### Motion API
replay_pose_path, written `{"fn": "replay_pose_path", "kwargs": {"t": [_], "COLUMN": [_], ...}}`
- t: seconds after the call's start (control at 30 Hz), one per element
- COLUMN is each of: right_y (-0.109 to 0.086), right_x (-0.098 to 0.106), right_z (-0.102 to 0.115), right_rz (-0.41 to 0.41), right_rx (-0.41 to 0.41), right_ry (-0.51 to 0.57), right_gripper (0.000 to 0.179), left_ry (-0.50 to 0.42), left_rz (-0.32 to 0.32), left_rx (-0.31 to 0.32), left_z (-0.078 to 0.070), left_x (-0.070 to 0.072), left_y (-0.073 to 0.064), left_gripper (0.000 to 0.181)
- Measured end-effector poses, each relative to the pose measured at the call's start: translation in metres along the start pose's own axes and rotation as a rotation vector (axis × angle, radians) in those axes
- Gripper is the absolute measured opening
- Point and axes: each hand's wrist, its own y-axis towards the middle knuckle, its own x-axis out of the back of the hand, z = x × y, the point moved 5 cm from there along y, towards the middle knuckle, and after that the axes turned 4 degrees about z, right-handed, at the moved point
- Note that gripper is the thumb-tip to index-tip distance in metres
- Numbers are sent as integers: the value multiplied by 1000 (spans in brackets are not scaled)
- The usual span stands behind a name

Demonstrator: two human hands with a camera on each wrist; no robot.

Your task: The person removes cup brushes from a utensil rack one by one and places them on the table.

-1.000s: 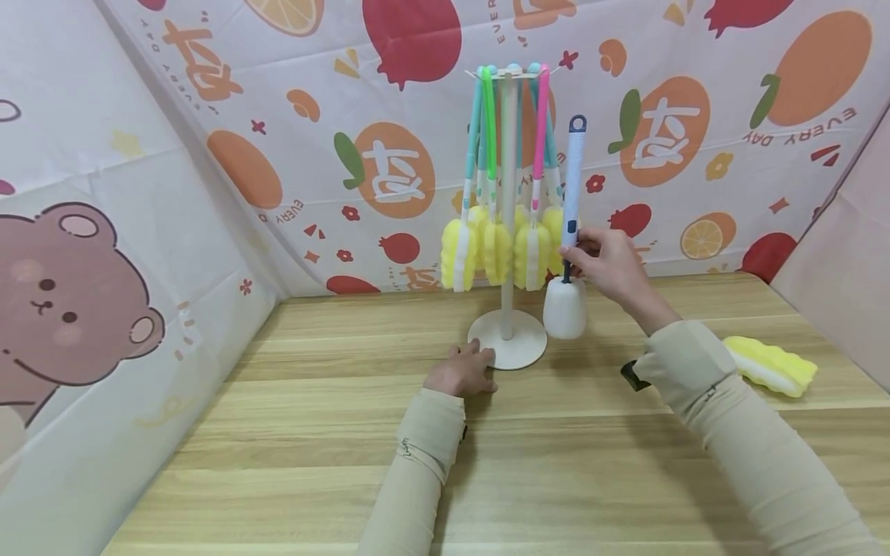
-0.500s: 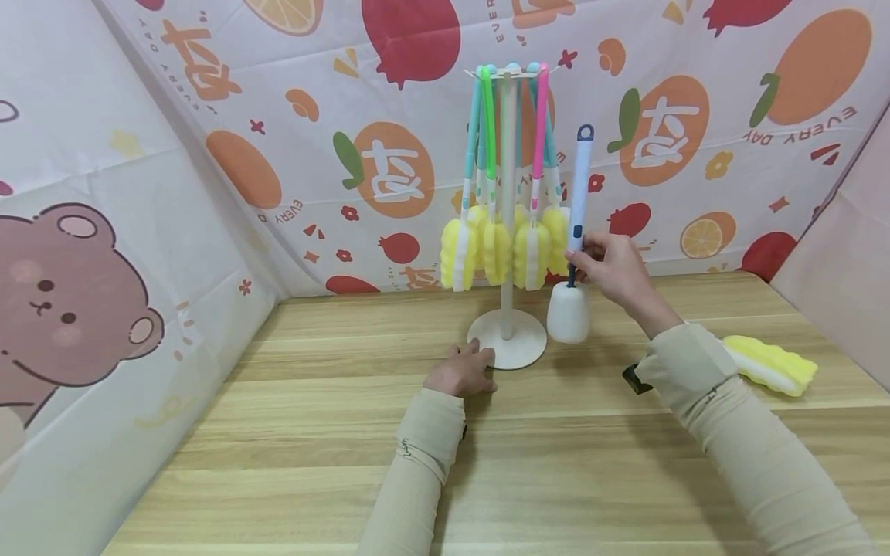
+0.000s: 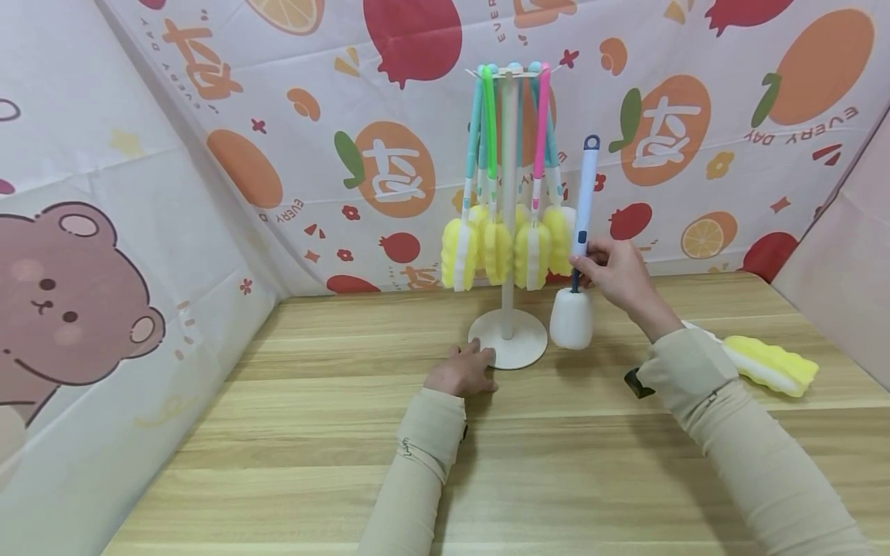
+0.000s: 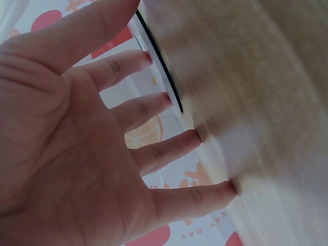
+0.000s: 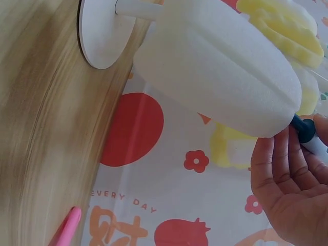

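My right hand (image 3: 615, 270) pinches a cup brush (image 3: 586, 193) low on its pale blue handle. The brush hangs upright, its white sponge head (image 5: 225, 66) down, just right of a white round-based stand (image 3: 511, 359). Several yellow-and-white sponge brushes (image 3: 531, 255) with green, pink and turquoise handles hang from the stand's top. My left hand (image 3: 460, 372) lies low at the base's front left edge. In the left wrist view its fingers are spread, two fingertips (image 4: 163, 98) at the base rim and the others at the wooden tabletop.
Another yellow-and-white sponge brush (image 3: 768, 364) lies on the wooden table (image 3: 292, 432), partly behind the right sleeve. A pink rod end (image 5: 69, 225) shows low in the right wrist view. A fruit-print cloth (image 3: 313, 224) backs the table, with more cloth at both sides.
My right hand has carried the cup brush a little to the right and down, away from the hanging brushes. The left hand has stayed at the stand's base.
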Motion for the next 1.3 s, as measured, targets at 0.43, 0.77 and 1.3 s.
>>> {"fn": "replay_pose_path", "kwargs": {"t": [0.43,0.77,1.3], "right_y": [0,0,-1], "right_x": [-1,-1,-3], "right_z": [-11,-20,-27], "right_rz": [2,1,6], "right_rx": [-26,-71,-98], "right_ry": [6,-7,5], "right_gripper": [30,29,30], "left_ry": [9,8,15], "left_rz": [3,9,8], "left_rx": [2,12,18], "left_z": [-1,0,0], "left_x": [0,0,-1], "left_y": [-1,-1,-1], "left_gripper": [49,53,55]}}
